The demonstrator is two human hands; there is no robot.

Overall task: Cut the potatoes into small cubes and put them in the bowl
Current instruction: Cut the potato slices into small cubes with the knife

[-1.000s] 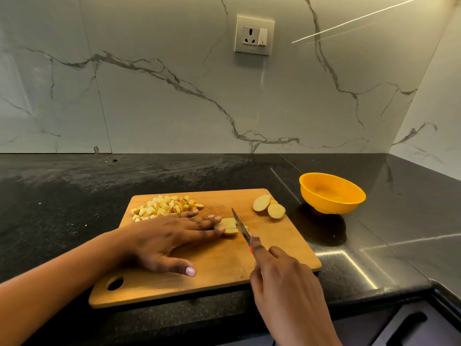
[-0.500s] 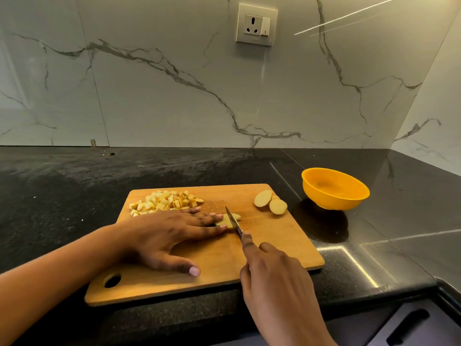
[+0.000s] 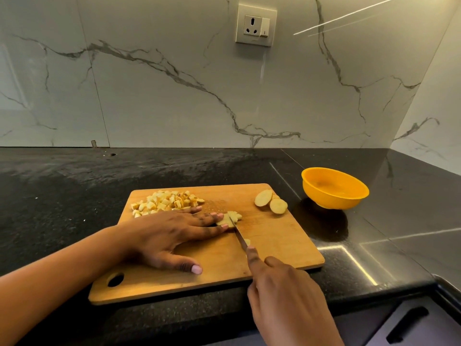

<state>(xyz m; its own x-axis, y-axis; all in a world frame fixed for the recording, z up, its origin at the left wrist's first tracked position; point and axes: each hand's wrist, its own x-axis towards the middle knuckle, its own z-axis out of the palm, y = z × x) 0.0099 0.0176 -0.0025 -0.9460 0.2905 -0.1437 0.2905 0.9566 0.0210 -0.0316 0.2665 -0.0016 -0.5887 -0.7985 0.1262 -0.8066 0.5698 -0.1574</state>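
The left hand (image 3: 172,236), fingers straight, presses the potato (image 3: 235,216) on the board (image 3: 274,240); the right hand (image 3: 282,290) grips the knife (image 3: 239,236), blade in the potato.

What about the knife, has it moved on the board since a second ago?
Yes: the knife moved left along the cutting board, away from the two slices.

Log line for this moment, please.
left hand steadies potato piece | right hand holds knife, blade in it | cubes piled on board | bowl looks empty
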